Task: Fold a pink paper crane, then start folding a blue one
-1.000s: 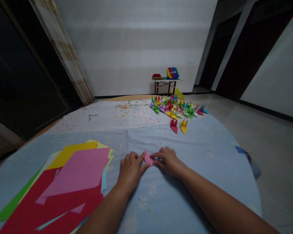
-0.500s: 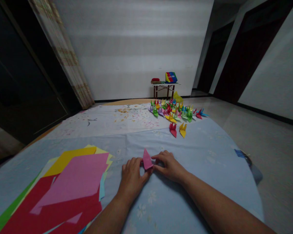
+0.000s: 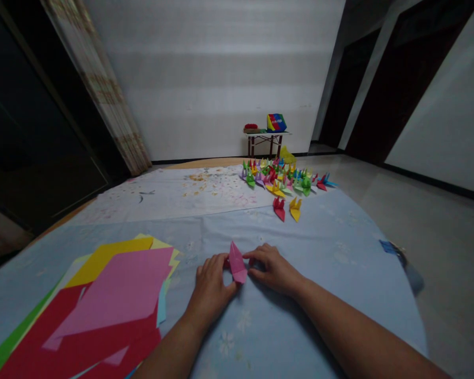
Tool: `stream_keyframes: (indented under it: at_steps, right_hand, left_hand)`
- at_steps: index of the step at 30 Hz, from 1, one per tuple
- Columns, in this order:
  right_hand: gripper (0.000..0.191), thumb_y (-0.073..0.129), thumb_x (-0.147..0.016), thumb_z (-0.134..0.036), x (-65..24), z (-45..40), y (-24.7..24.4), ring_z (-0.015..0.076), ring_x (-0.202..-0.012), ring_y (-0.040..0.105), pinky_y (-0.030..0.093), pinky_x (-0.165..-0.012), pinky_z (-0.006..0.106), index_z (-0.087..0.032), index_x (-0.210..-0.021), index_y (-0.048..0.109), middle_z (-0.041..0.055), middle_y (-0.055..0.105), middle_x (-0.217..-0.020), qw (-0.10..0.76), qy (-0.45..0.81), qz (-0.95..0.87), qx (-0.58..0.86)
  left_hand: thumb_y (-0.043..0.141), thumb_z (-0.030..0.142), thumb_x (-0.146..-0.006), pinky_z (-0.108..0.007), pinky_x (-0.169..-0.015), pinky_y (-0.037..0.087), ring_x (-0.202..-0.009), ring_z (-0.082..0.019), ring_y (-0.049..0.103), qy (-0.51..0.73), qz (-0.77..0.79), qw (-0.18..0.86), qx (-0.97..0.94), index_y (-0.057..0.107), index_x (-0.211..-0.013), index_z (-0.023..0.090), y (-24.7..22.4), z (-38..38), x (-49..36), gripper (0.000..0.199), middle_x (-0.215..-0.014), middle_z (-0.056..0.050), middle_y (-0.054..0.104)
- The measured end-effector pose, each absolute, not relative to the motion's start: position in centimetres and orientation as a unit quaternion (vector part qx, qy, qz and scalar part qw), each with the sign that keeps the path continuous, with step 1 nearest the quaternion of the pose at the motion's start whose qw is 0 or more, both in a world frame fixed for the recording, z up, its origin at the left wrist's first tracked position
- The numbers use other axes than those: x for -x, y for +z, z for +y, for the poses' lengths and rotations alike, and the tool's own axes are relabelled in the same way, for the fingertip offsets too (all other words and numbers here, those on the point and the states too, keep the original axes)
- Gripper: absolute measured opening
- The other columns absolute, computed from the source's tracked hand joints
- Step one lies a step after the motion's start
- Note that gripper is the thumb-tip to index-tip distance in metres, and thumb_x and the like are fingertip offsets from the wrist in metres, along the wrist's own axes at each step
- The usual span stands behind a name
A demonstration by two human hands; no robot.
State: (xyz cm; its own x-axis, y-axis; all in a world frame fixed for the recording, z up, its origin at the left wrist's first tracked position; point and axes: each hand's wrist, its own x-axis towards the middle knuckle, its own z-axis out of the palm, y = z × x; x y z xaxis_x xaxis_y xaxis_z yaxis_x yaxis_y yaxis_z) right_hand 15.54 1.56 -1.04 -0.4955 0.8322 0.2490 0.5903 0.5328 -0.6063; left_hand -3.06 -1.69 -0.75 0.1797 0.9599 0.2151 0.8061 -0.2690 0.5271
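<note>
A narrow piece of folded pink origami paper stands between my hands, its pointed tip facing away from me. My left hand is closed on its left side, with the thumb near the lower end and the fingers along the edge. From the other side, my right hand meets the paper with its index fingertip at the right edge and the thumb just below; the exact grip is hard to see. Beyond my hands lie a red paper crane and a yellow paper crane.
Loose coloured paper sheets are piled on my left. Many folded cranes crowd the far right of the cloth-covered round table. Behind it, a small table by the wall carries a colourful box.
The lower end of the pink paper now reaches further toward me, and a crease shows across it. My left thumb has shifted slightly left, away from the right hand.
</note>
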Motion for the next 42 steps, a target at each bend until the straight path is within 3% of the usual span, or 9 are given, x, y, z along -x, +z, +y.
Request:
stream_keyframes:
  at_steps: [11,17,22,25,28,30,35,42]
  right_hand:
    - [0.034,0.06,-0.073,-0.019,-15.5,1.5,-0.8,0.0178,-0.088,0.051,0.032,-0.081,0.032,-0.025,-0.107,0.059,0.0019,0.064,-0.087,0.254,0.222,-0.839,0.427]
    - [0.032,0.063,-0.073,-0.022,-15.4,1.6,-0.8,0.0172,-0.086,0.052,0.035,-0.079,0.031,-0.023,-0.104,0.061,0.0026,0.064,-0.086,0.269,0.23,-0.833,0.425]
    - [0.026,0.061,-0.075,-0.024,-15.4,1.4,-0.5,0.0136,-0.078,0.054,0.041,-0.072,0.026,-0.021,-0.1,0.063,0.0031,0.063,-0.085,0.328,0.298,-0.802,0.4]
    - [0.019,0.06,-0.076,-0.027,-15.3,1.4,-0.4,0.0122,-0.075,0.056,0.043,-0.069,0.024,-0.019,-0.093,0.065,0.0031,0.062,-0.084,0.359,0.345,-0.773,0.393]
    - [0.016,0.06,-0.077,-0.03,-15.2,1.4,-0.4,0.0123,-0.074,0.056,0.043,-0.07,0.024,-0.019,-0.084,0.066,0.002,0.063,-0.079,0.384,0.364,-0.752,0.394]
    - [0.016,0.059,-0.077,-0.032,-15.1,1.4,-0.3,0.0125,-0.073,0.055,0.043,-0.07,0.025,-0.018,-0.081,0.066,0.0018,0.063,-0.077,0.398,0.376,-0.737,0.396]
    - [0.022,0.06,-0.075,-0.037,-15.0,1.5,-0.5,0.0122,-0.068,0.055,0.043,-0.066,0.025,-0.016,-0.077,0.064,0.0013,0.063,-0.073,0.427,0.445,-0.68,0.396]
    - [0.029,0.063,-0.071,-0.042,-14.7,1.6,-0.8,0.0117,-0.064,0.056,0.043,-0.064,0.026,-0.014,-0.078,0.062,0.0007,0.063,-0.071,0.443,0.537,-0.611,0.377]
  left_hand:
    - [0.053,0.032,-0.076,-0.036,-0.08,0.036,-0.089,-0.023,0.055,0.286,0.576,0.16,-0.749,0.058,-0.095,0.021,-0.8,-1.3,3.1,0.022,-0.092,-0.005,0.063]
    - [0.055,0.035,-0.076,-0.031,-0.072,0.041,-0.077,-0.021,0.057,0.347,0.551,0.263,-0.712,0.062,-0.087,0.02,-0.7,-1.1,3.0,0.02,-0.081,-0.004,0.065]
    - [0.055,0.034,-0.077,-0.028,-0.068,0.042,-0.074,-0.018,0.056,0.385,0.505,0.351,-0.688,0.062,-0.088,0.018,-0.6,-1.0,2.8,0.02,-0.08,-0.003,0.064]
    - [0.058,0.033,-0.074,-0.027,-0.065,0.041,-0.072,-0.017,0.055,0.405,0.512,0.335,-0.68,0.063,-0.081,0.019,-0.5,-1.0,2.7,0.017,-0.076,-0.002,0.061]
    - [0.06,0.033,-0.072,-0.029,-0.069,0.042,-0.083,-0.019,0.055,0.441,0.511,0.326,-0.663,0.065,-0.082,0.02,-0.3,-1.0,2.4,0.017,-0.088,-0.004,0.06]
    - [0.06,0.033,-0.072,-0.03,-0.074,0.043,-0.09,-0.02,0.056,0.47,0.487,0.378,-0.632,0.065,-0.086,0.019,-0.2,-1.0,2.1,0.02,-0.096,-0.006,0.061]
    - [0.063,0.034,-0.072,-0.031,-0.078,0.044,-0.084,-0.02,0.06,0.469,0.444,0.533,-0.547,0.063,-0.09,0.015,0.0,-1.3,1.9,0.027,-0.089,-0.007,0.067]
    - [0.063,0.035,-0.073,-0.029,-0.075,0.046,-0.076,-0.018,0.061,0.469,0.463,0.544,-0.52,0.067,-0.088,0.014,0.3,-1.6,2.1,0.026,-0.08,-0.006,0.069]
